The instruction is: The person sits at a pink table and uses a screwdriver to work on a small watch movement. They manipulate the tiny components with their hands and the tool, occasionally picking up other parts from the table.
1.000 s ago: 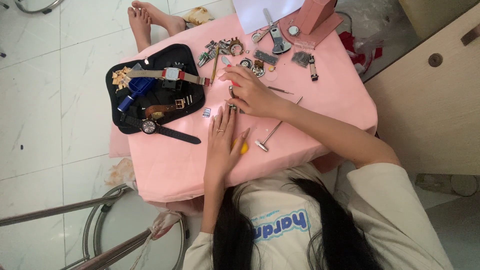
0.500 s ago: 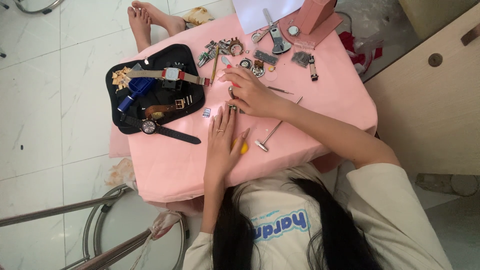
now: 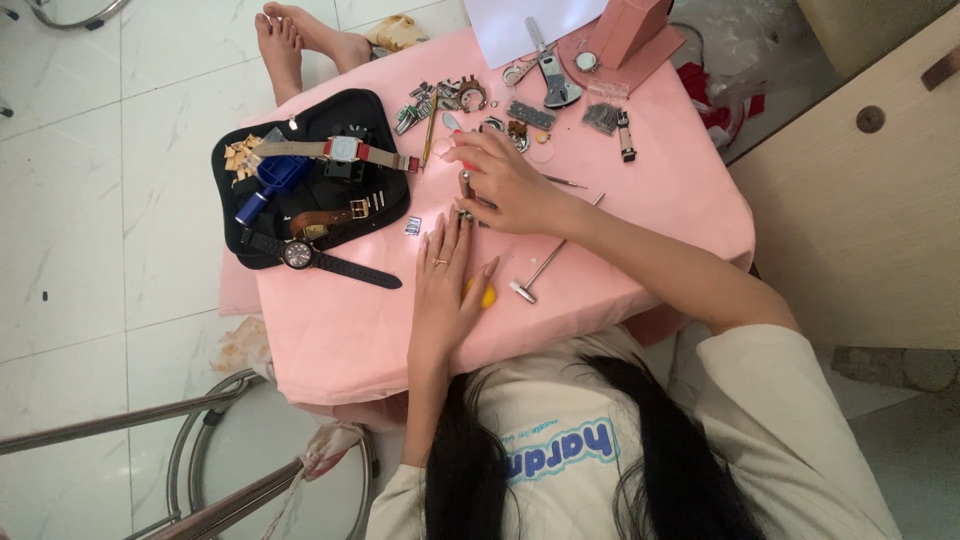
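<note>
Hands point(image 3: 470, 235) over pink table point(image 3: 650, 210), black tray point(image 3: 232, 215) left, small hammer point(image 3: 540, 272) beside

Pink table point(image 3: 620, 240) standing over white floor tiles; left hand point(image 3: 447, 285) lying flat on it, fingers pointing away, partly covering a small yellow object point(image 3: 487, 296); right hand point(image 3: 510, 185) curling over a small metal piece point(image 3: 466, 185), possibly a watch part, too small to be telling; little hammer point(image 3: 540, 272) lying just beside the hands; black tray point(image 3: 240, 215) sitting at the left, carrying a red-strapped square watch point(image 3: 345, 150), with a black-strapped round watch point(image 3: 300, 254) trailing over its edge.
</note>
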